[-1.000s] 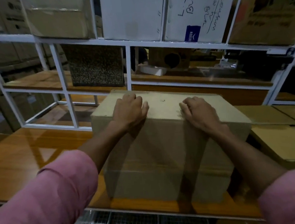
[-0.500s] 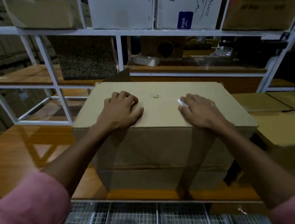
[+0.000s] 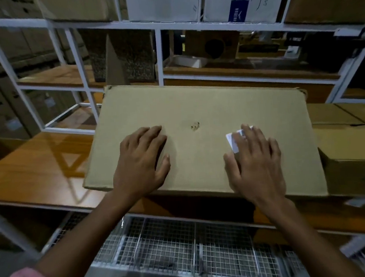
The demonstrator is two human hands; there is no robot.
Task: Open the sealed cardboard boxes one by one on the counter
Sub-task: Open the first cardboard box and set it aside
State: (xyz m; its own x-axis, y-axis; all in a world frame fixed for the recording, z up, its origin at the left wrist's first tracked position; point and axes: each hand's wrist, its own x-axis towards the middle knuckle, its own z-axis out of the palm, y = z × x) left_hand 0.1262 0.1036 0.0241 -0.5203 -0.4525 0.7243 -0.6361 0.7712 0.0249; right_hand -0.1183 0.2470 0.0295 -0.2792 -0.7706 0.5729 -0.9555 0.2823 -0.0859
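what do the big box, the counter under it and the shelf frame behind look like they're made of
Box: plain brown cardboard, matte, with a small scuff on top and frayed far corners. Counter: looks like wood or wood laminate with a glossy finish, since it mirrors the frame. Shelf frame: probably white-painted metal, judging by its thin square bars.

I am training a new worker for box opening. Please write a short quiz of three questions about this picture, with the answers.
1. True or false: both hands lie flat on top of the cardboard box.
2. Which hand has a small white card under its fingers? A) left hand B) right hand C) neither
3. Fill in: the box stands on a wooden ____.

Key
1. True: the left hand and the right hand both rest on the top, fingers straight.
2. B
3. counter
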